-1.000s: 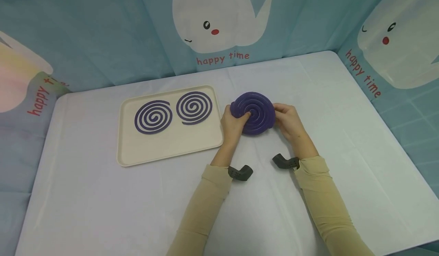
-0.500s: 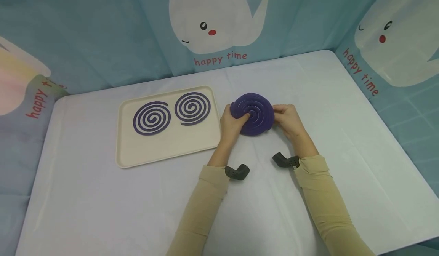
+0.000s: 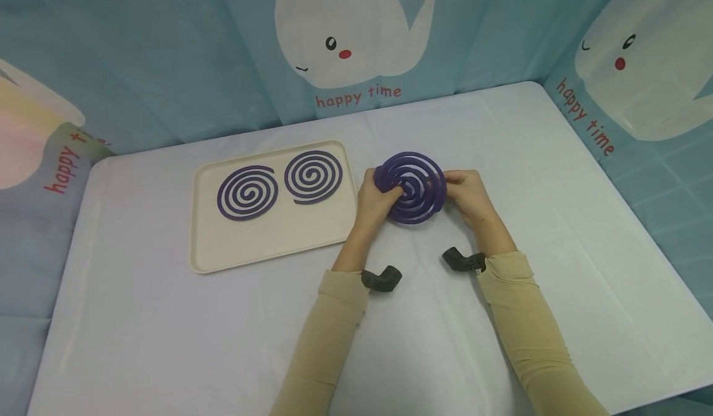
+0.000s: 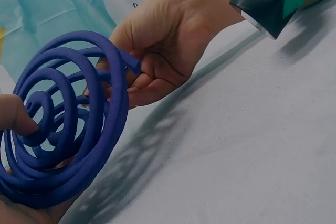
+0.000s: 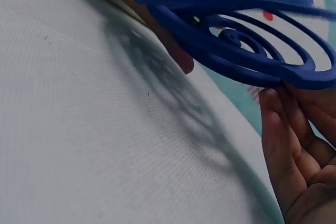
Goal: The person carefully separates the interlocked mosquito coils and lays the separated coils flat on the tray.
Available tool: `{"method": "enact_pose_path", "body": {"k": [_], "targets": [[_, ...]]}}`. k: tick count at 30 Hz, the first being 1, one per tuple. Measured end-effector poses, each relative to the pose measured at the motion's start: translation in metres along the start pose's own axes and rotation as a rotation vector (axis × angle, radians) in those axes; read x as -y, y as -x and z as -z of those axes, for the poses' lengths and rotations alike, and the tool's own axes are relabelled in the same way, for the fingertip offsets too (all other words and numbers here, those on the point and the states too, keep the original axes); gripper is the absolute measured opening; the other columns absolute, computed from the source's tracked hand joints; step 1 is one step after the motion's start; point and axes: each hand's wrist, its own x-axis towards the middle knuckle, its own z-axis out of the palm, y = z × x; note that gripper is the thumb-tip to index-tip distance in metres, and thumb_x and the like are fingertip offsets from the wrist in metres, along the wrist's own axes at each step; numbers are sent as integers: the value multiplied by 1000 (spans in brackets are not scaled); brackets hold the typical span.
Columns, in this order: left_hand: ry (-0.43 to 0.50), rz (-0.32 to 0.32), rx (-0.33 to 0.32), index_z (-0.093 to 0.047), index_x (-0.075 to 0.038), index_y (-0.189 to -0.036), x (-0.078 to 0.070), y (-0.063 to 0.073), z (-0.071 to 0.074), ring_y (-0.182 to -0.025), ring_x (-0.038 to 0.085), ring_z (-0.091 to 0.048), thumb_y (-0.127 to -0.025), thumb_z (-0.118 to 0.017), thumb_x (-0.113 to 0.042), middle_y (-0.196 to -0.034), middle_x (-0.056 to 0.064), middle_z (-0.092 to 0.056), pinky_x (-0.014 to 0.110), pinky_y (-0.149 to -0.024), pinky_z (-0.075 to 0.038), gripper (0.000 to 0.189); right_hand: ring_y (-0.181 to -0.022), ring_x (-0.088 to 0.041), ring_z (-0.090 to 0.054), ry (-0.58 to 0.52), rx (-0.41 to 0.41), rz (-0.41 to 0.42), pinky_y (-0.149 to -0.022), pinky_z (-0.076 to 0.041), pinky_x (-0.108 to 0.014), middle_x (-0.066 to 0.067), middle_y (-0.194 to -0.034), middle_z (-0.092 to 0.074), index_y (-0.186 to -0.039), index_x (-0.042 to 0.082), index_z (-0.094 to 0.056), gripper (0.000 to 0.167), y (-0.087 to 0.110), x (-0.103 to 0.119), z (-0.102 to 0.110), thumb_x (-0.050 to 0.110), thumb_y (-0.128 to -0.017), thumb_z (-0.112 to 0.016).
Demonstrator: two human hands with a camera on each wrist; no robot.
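Note:
A pair of purple mosquito coils [image 3: 438, 194], partly spread from each other, is held above the table. My left hand [image 3: 374, 202] grips their left side, its thumb pressing near the centre. At the right edge, my right hand [image 3: 470, 194] pinches the coils with thumb and fingers. Two layers of spiral with gaps between them show in the left wrist view, where the coils [image 4: 119, 103] stand tilted. Seen from the right wrist, the coils [image 5: 210, 51] appear nearly edge-on, above their shadow on the cloth.
Left of the hands lies a cream tray [image 3: 273, 239]. Two separate mosquito coils rest flat on it, a left coil [image 3: 221, 200] and a right coil [image 3: 287, 177]. A white cloth [image 3: 167, 335] covers the table, and a blue printed curtain [image 3: 223, 63] hangs behind it.
Gaps have opened between the rings of the held coils, which looked like one closed disc before. The left forearm has shifted slightly left. The coils on the tray have not moved.

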Motion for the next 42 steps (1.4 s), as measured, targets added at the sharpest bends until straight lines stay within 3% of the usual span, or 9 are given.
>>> {"method": "enact_pose_path", "body": {"k": [7,10,13,15,20,28,34,42], "targets": [[-6,10,39,-45,1,-127,0,0,3,-115,28,-54,-78,-66,-13,-121,16,-58,35,-101,-41,55,-65,-7,-55,-23,-2,-4,-55,-45,-17,9,-67,-67,-68,25,-73,40,2,0,1,-11,-81,-62],[-3,38,70,-44,0,-128,0,0,6,-113,28,-55,-80,-69,-20,-123,16,-58,36,-96,-45,57,-62,-8,-56,-92,-13,18,-55,-47,-18,5,-67,-67,-70,21,-74,36,2,0,2,-11,-81,-62],[81,88,125,-44,0,-128,0,-1,9,-106,27,-60,-83,-70,-22,-120,16,-59,33,-87,-52,56,-61,-10,-56,-195,-55,36,-55,-48,-18,1,-69,-67,-70,16,-74,30,2,0,5,-10,-81,-64],[142,119,175,-46,1,-125,0,-1,9,-98,26,-64,-86,-69,-18,-114,16,-62,30,-78,-55,50,-62,-10,-55,-258,-91,44,-56,-49,-18,0,-69,-66,-70,14,-74,28,2,0,6,-9,-83,-63],[220,131,274,-51,7,-109,0,0,7,-85,27,-69,-92,-58,-5,-97,22,-67,27,-73,-56,22,-59,-9,-53,-373,-128,56,-56,-47,-17,1,-68,-64,-70,11,-73,29,3,3,6,-9,-86,-59],[321,106,293,-53,10,-102,-4,0,12,-74,23,-69,-95,-49,1,-89,26,-66,33,-71,-57,12,-57,-9,-56,-391,-163,102,-57,-50,-17,-1,-68,-66,-74,8,-73,18,2,3,5,-6,-83,-65],[378,95,320,-51,10,-114,-3,-2,17,-68,17,-66,-97,-45,-1,-83,22,-64,35,-72,-57,21,-56,-9,-57,-393,-182,128,-58,-51,-17,-1,-68,-66,-70,9,-72,27,1,3,3,-12,-82,-63],[395,32,288,-48,3,-129,0,-4,18,-70,17,-66,-97,-42,-1,-94,25,-64,39,-75,-56,32,-57,-8,-57,-368,-190,151,-59,-51,-17,1,-68,-67,-68,12,-72,37,-1,2,1,-18,-83,-56]]}}
